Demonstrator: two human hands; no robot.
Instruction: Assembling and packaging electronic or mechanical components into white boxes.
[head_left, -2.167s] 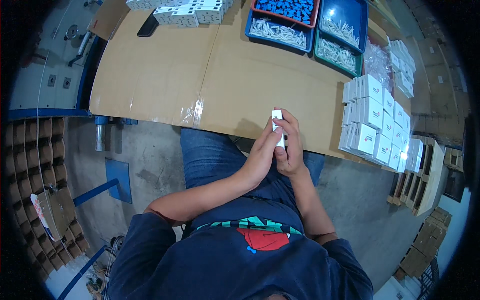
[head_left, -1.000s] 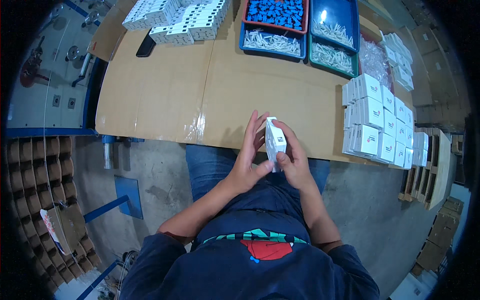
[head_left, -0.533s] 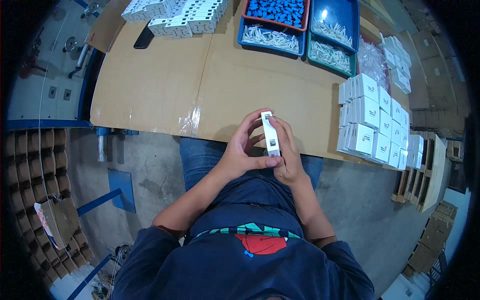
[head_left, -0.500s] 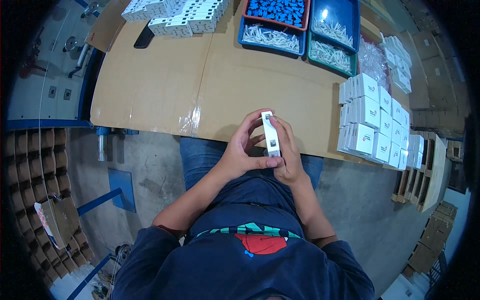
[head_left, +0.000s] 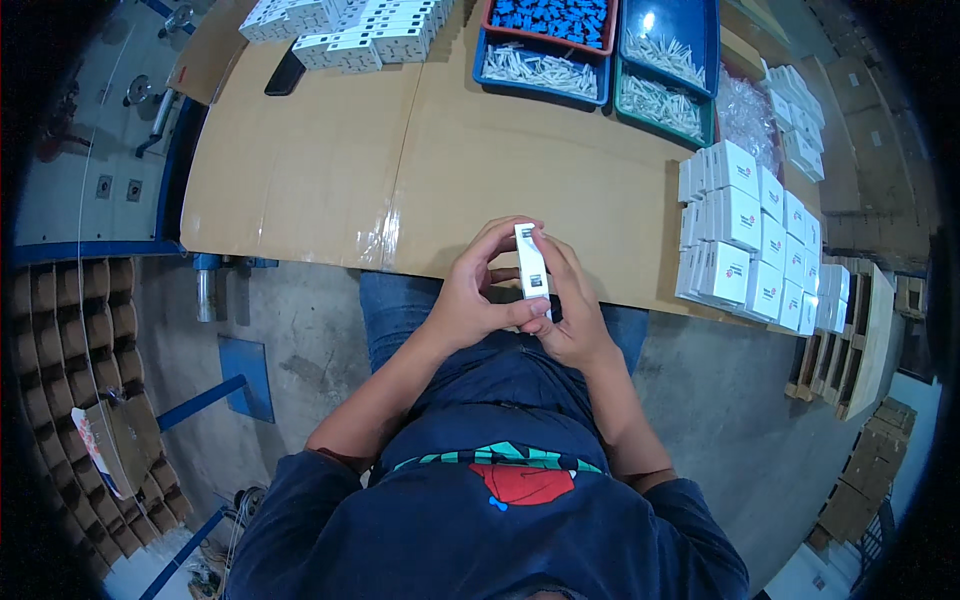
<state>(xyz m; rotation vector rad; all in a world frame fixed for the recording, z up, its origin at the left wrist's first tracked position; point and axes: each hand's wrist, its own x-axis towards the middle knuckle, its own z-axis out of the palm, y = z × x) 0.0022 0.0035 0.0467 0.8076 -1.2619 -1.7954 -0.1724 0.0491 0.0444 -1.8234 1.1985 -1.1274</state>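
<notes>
Working at the near edge of the counter [head_left: 300, 180], stay well apart from the stacked white boxes [head_left: 740, 222] on the right. Use both hands there: the left hand [head_left: 468, 300] spans the slim white box [head_left: 530, 259] end to end, its fingers bent and half closed on it, and the right hand [head_left: 578, 325] bears along the right side, fingers also partly bent in contact. Keep pressure light and even, leaving the nearer dark square [head_left: 536, 281] uncovered.
</notes>
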